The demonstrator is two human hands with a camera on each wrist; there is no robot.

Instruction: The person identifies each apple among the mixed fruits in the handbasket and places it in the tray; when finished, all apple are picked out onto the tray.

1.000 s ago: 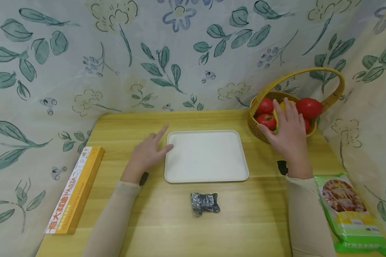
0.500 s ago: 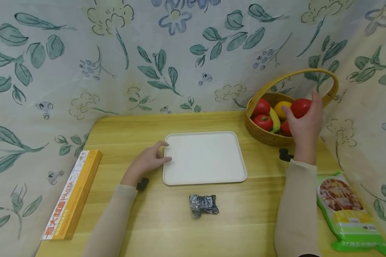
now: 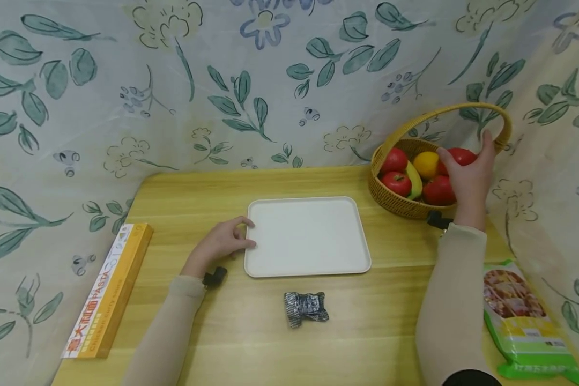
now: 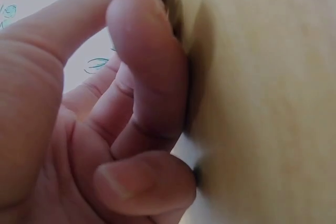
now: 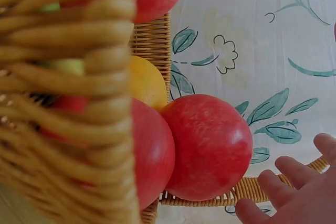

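My left hand [image 3: 220,239] holds the left edge of a white rectangular tray [image 3: 309,236], thumb and index finger at its rim. In the left wrist view its fingers [image 4: 149,66] curl low against the wooden table. At the back right, my right hand [image 3: 472,179] is spread over the right side of a wicker basket [image 3: 395,202]. Nearest to it is a large round red fruit [image 5: 210,148]; in the right wrist view its fingers [image 5: 294,174] stand apart from that fruit, near the handle. The basket also holds a banana [image 3: 414,181], a yellow-orange fruit [image 3: 425,164] and several red fruits.
A small dark crinkled packet [image 3: 306,309] lies in front of the tray. A yellow and white pasta box [image 3: 108,292] is at the left table edge. The green food bag [image 3: 528,321] lies at the right, beside the right sleeve. Floral cloth [image 3: 270,107] hangs behind the table.
My right hand has moved right across the basket, from above the banana to the far-right red fruit. My left index finger has bent down and the hand has taken hold of the tray's edge.
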